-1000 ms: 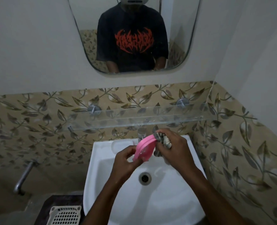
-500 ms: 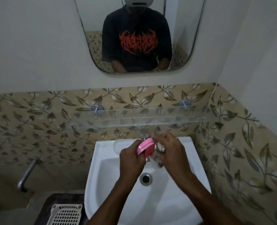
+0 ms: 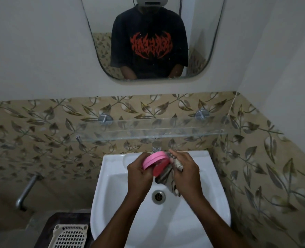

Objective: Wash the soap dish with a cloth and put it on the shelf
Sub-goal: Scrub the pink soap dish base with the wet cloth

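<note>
My left hand [image 3: 139,173] grips a pink soap dish [image 3: 156,161], tilted on its edge over the white sink [image 3: 116,178]. My right hand [image 3: 185,171] holds a grey patterned cloth [image 3: 166,175] pressed against the dish's right side; a length of cloth hangs down under the hand toward the drain [image 3: 158,196]. The glass shelf [image 3: 148,130] runs along the tiled wall just above the sink, with nothing on it. The tap [image 3: 156,145] stands behind the dish, mostly hidden.
A mirror [image 3: 153,38] above reflects a person in a black shirt. The right wall [image 3: 273,158] is close to the sink. A metal pipe [image 3: 27,191] juts from the left wall. A white perforated basket [image 3: 70,236] sits low left of the sink.
The dish has tipped from nearly edge-on toward flatter, its top face now showing. Both hands stayed over the sink while the cloth slid lower along the dish.
</note>
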